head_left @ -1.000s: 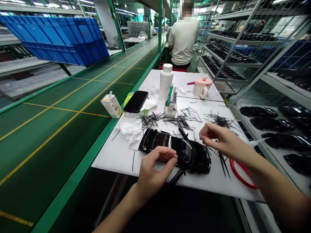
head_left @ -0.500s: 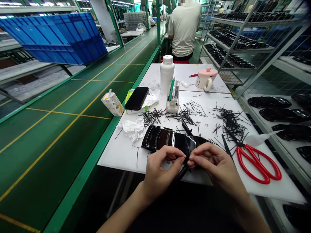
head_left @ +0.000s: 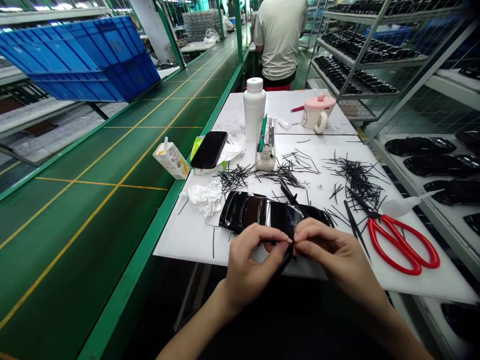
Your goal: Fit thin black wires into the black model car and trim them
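Observation:
A glossy black model car [head_left: 255,212] lies on the white tabletop, its far door [head_left: 288,192] swung out. My left hand [head_left: 251,262] is closed in a pinch at the car's near side; a thin black strip shows at its thumb and forefinger. Fingertip to fingertip with it, my right hand [head_left: 332,250] is pinched too, in front of the car's hood end. What the right fingers hold is hidden. Beneath the fingertips, a dark part, perhaps the near door, is mostly covered by my hands.
Piles of thin black strips [head_left: 356,177] lie beyond the car. To the right are red-handled scissors [head_left: 403,245], tweezers [head_left: 354,225] and a white nozzle bottle [head_left: 399,206]. A phone [head_left: 209,149], crumpled tissue [head_left: 204,198], white bottle [head_left: 255,110] and lidded mug [head_left: 317,114] stand around. A green conveyor [head_left: 112,200] runs left.
My two pinched hands have come closer, so the fingertips now almost meet. The whole view has shifted slightly; the car stays in place on the table.

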Motion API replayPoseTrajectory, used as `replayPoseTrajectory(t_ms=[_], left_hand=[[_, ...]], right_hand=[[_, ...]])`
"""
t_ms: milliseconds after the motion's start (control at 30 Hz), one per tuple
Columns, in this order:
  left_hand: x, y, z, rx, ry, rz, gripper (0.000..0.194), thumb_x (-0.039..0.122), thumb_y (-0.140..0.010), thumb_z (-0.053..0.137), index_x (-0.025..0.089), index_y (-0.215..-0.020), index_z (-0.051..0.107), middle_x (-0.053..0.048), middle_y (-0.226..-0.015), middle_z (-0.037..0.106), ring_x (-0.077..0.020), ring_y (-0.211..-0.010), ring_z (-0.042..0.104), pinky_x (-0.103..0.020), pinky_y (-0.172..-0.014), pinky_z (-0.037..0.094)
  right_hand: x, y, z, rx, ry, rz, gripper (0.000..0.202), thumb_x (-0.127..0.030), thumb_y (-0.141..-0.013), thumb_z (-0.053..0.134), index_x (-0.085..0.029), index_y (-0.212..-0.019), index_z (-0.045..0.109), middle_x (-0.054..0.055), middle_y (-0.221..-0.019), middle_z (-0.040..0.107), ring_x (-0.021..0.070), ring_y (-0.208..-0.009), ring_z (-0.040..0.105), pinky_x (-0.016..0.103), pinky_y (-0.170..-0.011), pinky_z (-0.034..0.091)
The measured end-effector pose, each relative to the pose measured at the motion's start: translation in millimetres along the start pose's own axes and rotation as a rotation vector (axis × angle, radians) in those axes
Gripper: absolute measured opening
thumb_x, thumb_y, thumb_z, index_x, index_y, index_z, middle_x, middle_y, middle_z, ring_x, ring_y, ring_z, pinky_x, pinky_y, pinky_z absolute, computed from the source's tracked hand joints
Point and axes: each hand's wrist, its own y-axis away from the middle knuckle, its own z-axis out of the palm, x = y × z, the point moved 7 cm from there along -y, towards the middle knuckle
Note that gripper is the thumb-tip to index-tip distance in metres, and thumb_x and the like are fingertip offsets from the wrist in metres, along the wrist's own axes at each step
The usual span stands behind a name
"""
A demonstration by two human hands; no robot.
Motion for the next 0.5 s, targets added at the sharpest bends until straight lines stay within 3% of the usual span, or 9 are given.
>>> replayPoseTrajectory(t_ms=[500], left_hand=[[4.3, 0.8, 5.3, -0.021, -0.043, 0.043, 0.007, 0.013, -0.085, 0.069, 0.02, -0.087, 0.068, -0.002, -0.078, 0.074, -0.0134, -0.065, 0.061, -0.026, -0.062, 0.049]], right_hand=[[-2.8, 5.0, -1.1, 0.024, 0.059, -0.035, 0.005, -0.027, -0.089, 0.071, -0.027, -0.085, 0.075, 0.001, -0.086, 0.063, 0.0144, -0.078, 0.06, 0.021, -0.071, 0.051]])
